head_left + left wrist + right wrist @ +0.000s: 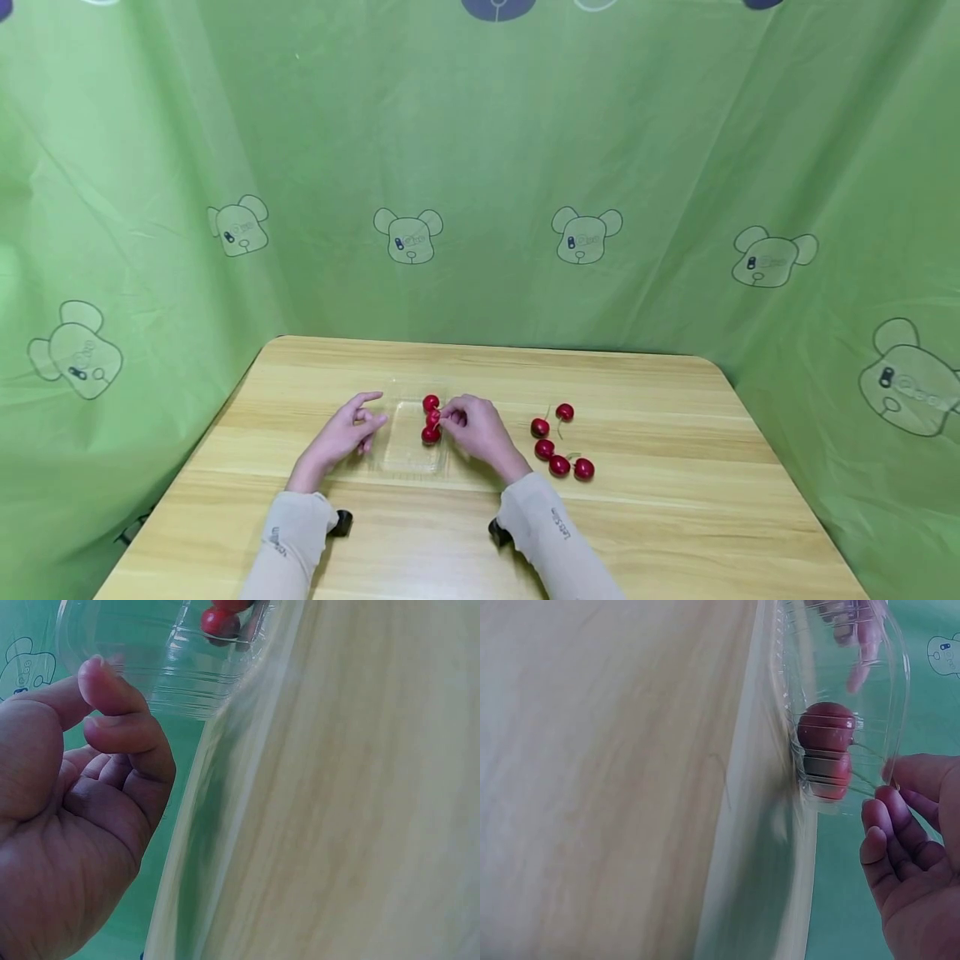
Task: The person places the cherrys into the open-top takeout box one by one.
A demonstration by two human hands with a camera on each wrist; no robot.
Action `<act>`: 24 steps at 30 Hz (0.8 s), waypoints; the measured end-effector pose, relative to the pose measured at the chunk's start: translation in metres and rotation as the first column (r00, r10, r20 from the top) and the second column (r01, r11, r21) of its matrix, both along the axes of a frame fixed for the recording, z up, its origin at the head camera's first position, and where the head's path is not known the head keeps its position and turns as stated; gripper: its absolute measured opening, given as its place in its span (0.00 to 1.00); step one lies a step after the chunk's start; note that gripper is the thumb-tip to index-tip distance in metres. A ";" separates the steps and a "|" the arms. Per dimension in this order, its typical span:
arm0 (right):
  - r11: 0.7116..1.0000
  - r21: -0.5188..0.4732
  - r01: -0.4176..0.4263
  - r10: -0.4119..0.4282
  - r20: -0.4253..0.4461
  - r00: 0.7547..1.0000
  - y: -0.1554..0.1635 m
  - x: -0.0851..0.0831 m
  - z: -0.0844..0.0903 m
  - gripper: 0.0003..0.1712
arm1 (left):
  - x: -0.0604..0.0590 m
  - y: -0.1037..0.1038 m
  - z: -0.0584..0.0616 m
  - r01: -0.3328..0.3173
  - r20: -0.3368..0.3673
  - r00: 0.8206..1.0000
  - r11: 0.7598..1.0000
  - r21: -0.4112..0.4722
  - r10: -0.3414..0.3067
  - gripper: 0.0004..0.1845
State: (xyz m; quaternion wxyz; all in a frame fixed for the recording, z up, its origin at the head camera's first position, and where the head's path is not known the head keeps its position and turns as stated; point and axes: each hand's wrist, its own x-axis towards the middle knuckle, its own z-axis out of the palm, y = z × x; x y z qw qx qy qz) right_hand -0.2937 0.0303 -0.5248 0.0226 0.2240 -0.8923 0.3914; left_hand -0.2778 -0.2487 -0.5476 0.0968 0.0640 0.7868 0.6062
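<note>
A: Cherries [431,419], glossy, round and deep red, sit stacked in the clear plastic tray [405,454] at table centre. Do you see the hands?

B: I do. My right hand [476,429] pinches a thin stem at the tray's three o'clock edge, its fingers [889,825] curled just beside the ribbed, see-through wall.

A: And the left hand [341,437]?

B: Relaxed, holding nothing, fingertips at the tray's nine o'clock side.

A: Anything else?

B: Five loose cherries [558,446] lie at three o'clock on the pale wood-grain table [675,500]. Green cloth with bear prints [585,235] hangs round it.
</note>
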 end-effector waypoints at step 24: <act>1.000 -0.013 0.020 -0.020 0.004 1.000 0.010 0.004 0.008 0.02 | 0.000 -0.001 -0.002 0.000 -0.007 1.000 1.000 -0.007 0.000 0.37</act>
